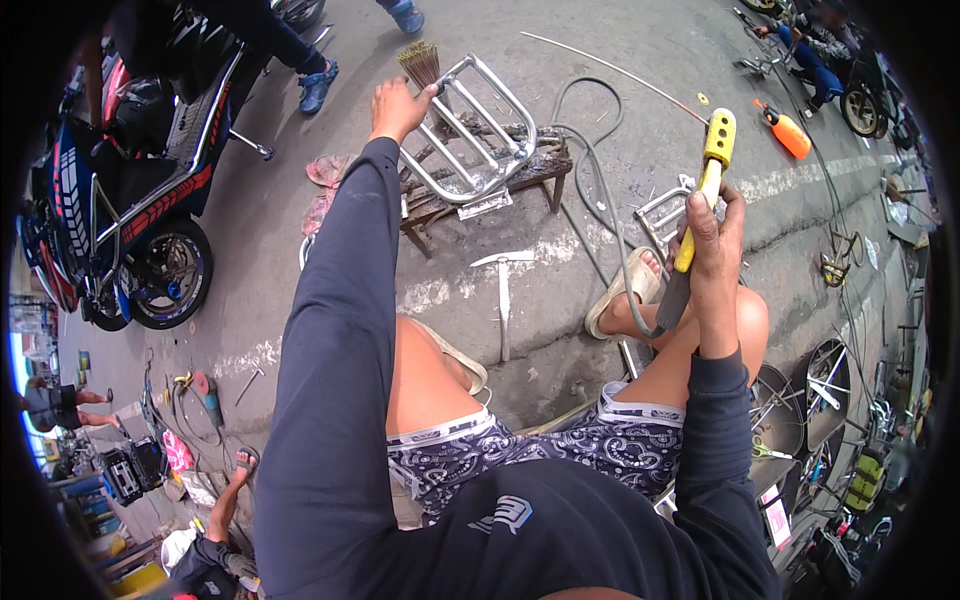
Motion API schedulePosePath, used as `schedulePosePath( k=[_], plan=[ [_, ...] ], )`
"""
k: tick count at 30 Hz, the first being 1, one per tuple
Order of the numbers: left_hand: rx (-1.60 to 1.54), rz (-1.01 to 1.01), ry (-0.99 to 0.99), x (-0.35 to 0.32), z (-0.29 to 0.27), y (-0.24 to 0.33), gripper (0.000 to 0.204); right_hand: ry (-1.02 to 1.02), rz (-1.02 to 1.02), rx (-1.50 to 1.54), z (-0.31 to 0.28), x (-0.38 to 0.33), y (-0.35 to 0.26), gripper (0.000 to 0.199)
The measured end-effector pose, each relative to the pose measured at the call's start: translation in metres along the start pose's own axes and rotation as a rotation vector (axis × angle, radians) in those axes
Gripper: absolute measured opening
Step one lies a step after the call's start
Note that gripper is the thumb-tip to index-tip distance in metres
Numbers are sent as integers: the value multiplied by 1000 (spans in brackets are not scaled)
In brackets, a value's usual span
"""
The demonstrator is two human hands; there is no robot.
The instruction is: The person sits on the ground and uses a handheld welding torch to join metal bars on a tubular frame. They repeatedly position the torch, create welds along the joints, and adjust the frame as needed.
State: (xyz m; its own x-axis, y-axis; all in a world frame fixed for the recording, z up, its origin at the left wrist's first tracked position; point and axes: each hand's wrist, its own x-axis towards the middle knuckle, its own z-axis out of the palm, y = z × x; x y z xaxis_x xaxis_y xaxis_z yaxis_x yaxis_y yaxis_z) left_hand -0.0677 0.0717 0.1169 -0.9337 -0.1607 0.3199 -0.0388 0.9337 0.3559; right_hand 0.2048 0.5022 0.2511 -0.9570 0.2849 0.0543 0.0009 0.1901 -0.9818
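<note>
My right hand (716, 240) is wrapped round the dark grip of a yellow welding electrode holder (716, 150), raised over my right knee. A long thin welding rod (610, 70) is clamped in its head and points up to the left. My left hand (398, 108) grips the upper left side of a silver tubular metal rack (483, 130), its fingers partly hidden. That rack rests tilted on a low, rough metal bench (545, 165). Just beyond the left hand stands a bundle of welding rods (420, 62). A chipping hammer (504, 300) lies on the ground between my feet.
A grey cable (590, 150) loops over the pavement from the holder. Another small metal frame (660, 215) lies by my right foot. An orange bottle (788, 132) lies at far right. A motorcycle (130, 210) stands left, near another person's foot (318, 87). Metal trays (825, 385) sit right.
</note>
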Motion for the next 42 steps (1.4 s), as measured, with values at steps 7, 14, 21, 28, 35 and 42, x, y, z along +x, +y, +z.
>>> schedulePosePath(
  k=[7, 14, 21, 28, 35, 42],
  plan=[
    [-145, -160, -86, 2, 31, -4, 84, -130, 92, 146, -19, 6, 5, 89],
    [-234, 81, 14, -57, -49, 6, 62, -138, 16, 31, -27, 2, 15, 114],
    [-235, 99, -57, -142, -87, 21, 56, -214, -94, -443, -4, -12, 34, 113],
    [-288, 247, -9, -167, -89, 37, 41, -238, -296, -635, 32, -6, 45, 121],
    [-223, 163, -104, -160, -94, 48, 39, -230, -279, -671, 41, 11, 57, 118],
    [-283, 162, -91, -157, -91, 43, 43, -263, -411, -738, 56, 34, 78, 120]
  ],
)
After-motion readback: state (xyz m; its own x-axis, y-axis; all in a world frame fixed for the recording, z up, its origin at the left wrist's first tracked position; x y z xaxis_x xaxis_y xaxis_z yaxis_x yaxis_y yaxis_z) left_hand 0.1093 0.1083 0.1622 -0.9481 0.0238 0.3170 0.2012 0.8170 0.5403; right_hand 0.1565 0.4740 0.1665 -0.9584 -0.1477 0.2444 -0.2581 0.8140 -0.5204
